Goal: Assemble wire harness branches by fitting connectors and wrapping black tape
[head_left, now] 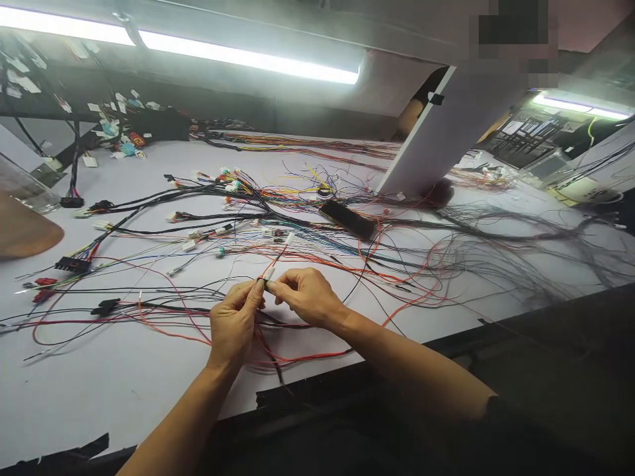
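My left hand [235, 320] is closed, thumb and fingers pinched around the base of a small white connector [269, 273]. My right hand [313, 296] is closed too, its thumb and forefinger meeting at the connector's lower side, where a dark bit shows between the hands. Exactly what the right fingertips grip is hidden. Red and black wires [268, 357] hang below the hands onto the white table [163, 390]. Another white connector [290, 237] on thin wires lies just beyond my fingers.
Wire harnesses [268, 211] with many connectors spread across the table. A dark oblong object [347, 219] lies beyond my right hand. Black multi-pin connectors [73, 264] sit at left. A white panel [421, 145] slants up at right. At the left edge, part of another person's arm [27, 228] shows.
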Demonstrator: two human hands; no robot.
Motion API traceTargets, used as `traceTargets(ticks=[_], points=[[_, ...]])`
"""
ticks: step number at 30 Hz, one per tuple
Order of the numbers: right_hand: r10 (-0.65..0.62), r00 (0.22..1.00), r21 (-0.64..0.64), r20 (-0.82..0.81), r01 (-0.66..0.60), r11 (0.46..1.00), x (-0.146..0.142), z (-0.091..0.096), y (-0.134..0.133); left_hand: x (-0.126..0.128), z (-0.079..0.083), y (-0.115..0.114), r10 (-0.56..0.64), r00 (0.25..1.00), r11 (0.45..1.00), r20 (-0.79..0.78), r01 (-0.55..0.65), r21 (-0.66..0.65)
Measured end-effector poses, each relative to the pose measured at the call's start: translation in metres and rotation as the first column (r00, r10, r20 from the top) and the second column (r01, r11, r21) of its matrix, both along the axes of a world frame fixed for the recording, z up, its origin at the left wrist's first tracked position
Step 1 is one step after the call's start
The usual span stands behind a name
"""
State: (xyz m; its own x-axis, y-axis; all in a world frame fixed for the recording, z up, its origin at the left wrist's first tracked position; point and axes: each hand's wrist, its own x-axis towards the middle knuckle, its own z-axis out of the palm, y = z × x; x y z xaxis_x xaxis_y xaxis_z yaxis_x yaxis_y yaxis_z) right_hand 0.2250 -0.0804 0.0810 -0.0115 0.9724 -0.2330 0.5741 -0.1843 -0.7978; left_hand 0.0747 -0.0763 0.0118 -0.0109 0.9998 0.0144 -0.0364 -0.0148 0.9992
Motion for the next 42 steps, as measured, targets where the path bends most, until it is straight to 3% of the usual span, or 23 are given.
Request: traceTargets(ticks=[4, 10, 14, 17, 20, 23, 26, 30, 33, 36, 38, 42], points=[[-0.013, 0.999, 0.009, -0.04, 0.013, 1.0, 0.0, -0.01, -0.004, 0.001, 0.001, 0.0, 0.013, 0.997, 1.0, 0.075, -0.012, -0.007], [-0.01, 1.0, 0.056, -0.029, 0.012, 0.998, 0.009, -0.021, -0.01, 0.004, 0.013, 0.0, 0.123, 0.93, 0.955, 0.347, -0.016, -0.296], [0.028, 0.994, 0.096, -0.103, -0.018, 0.995, 0.015, -0.029, -0.011, 0.003, 0.016, 0.002, 0.1, 0.923, 0.94, 0.373, 0.035, -0.338], [0.048, 0.98, 0.201, -0.195, -0.008, 0.98, 0.015, -0.039, -0.01, 0.003, 0.02, 0.001, 0.09, 0.927, 0.92, 0.364, 0.063, -0.388], [0.136, 0.937, 0.313, -0.321, -0.03, 0.949, 0.017, -0.044, -0.008, 0.004, 0.028, -0.001, 0.115, 0.931, 0.898, 0.348, 0.052, -0.438], [0.322, 0.87, 0.362, -0.373, -0.183, 0.914, 0.028, -0.042, -0.004, 0.002, 0.036, -0.005, 0.117, 0.933, 0.895, 0.34, 0.05, -0.443], [0.492, 0.728, 0.26, -0.478, -0.418, 0.87, 0.047, -0.039, 0.005, 0.0, 0.038, -0.009, 0.1, 0.939, 0.904, 0.328, 0.052, -0.425], [0.358, 0.631, -0.041, -0.688, -0.527, 0.849, 0.072, -0.039, 0.03, 0.002, 0.036, -0.017, 0.012, 0.966, 0.925, 0.26, 0.088, -0.37], [0.331, 0.575, -0.21, -0.748, -0.678, 0.705, 0.081, -0.036, 0.054, 0.008, 0.033, -0.022, -0.118, 0.977, 0.937, 0.18, 0.169, -0.305], [0.354, 0.52, -0.282, -0.778, -0.791, 0.542, 0.082, -0.03, 0.073, 0.012, 0.031, -0.025, -0.201, 0.977, 0.952, 0.074, 0.213, -0.221], [0.37, 0.491, -0.252, -0.789, -0.807, 0.533, 0.08, -0.025, 0.08, 0.013, 0.03, -0.026, -0.206, 0.979, 0.97, 0.003, 0.205, -0.132], [0.405, 0.49, -0.178, -0.772, -0.779, 0.602, 0.078, -0.015, 0.085, 0.015, 0.03, -0.024, -0.138, 0.985, 0.983, -0.1, 0.148, 0.106]])
